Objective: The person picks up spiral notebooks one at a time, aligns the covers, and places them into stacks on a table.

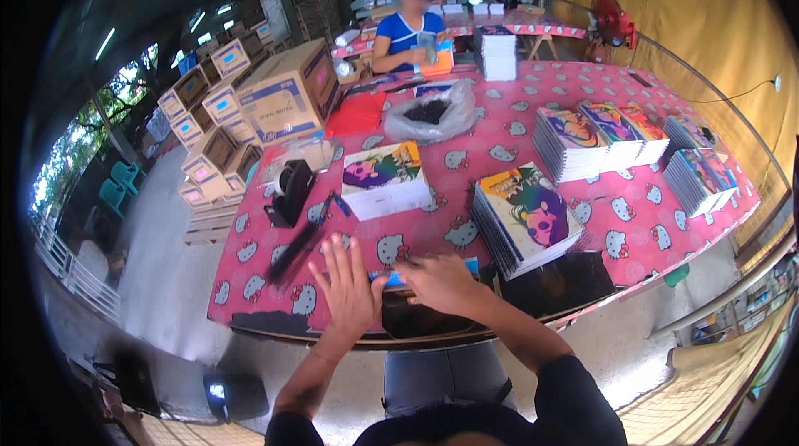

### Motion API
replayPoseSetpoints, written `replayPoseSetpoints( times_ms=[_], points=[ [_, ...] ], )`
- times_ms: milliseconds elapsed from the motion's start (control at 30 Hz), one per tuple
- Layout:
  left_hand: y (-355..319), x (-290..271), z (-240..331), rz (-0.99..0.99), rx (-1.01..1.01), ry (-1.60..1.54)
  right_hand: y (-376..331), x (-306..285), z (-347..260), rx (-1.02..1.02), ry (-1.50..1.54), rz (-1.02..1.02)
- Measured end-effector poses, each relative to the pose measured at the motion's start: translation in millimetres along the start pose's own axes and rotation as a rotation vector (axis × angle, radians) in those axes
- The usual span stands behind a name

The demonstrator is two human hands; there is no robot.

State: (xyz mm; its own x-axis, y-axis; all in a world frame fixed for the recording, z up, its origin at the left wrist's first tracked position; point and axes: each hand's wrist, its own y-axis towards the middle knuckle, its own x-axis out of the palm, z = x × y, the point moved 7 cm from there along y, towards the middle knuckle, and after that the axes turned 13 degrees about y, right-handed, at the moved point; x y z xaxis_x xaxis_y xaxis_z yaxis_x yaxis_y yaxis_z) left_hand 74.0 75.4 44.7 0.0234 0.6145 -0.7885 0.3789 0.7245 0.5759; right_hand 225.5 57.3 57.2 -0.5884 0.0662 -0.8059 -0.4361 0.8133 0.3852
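At the near edge of the table, my right hand (445,284) bends over a narrow blue piece (398,279) with its fingers curled onto it. That hand covers most of the piece, so its kind cannot be made out. Just left of it my left hand (348,288) is open, fingers spread, the thumb close to the blue piece. Beneath the right hand lies a dark mat (429,321). To the right, a stack of spiral notebooks (533,217) with colourful covers stands on the table. Another notebook stack (387,180) sits beyond my left hand.
A black tape dispenser (291,194) and a dark long strip (293,255) lie left. Further off are a plastic bag (433,113) of black pieces, a red sheet (356,115), cartons (287,92), and more notebook stacks (573,146). Opposite, a person in blue (408,34) handles something orange.
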Motion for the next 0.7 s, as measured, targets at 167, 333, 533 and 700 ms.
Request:
replayPoseSetpoints(
  times_ms=[167, 333, 533, 700],
  points=[
    [-61.4, 29.9, 25.3, 0.069, 0.212, -0.001, -18.7, -20.2, -6.9, -0.064, -0.062, 0.234],
    [-48.5, 17.8, 31.7, -0.134, 0.349, -0.019, -18.2, -11.7, 3.0, -0.027, 0.012, 0.134],
    [13.7, -3.2, 18.8, 0.011, 0.264, 0.174, -5.4, -5.5, 9.6, 0.031, 0.048, 0.011],
    [-13.4, 8.9, 36.0, -0.001, 0.384, -0.012, -5.9, -11.3, 8.6, -0.01, 0.046, 0.103]
  ],
)
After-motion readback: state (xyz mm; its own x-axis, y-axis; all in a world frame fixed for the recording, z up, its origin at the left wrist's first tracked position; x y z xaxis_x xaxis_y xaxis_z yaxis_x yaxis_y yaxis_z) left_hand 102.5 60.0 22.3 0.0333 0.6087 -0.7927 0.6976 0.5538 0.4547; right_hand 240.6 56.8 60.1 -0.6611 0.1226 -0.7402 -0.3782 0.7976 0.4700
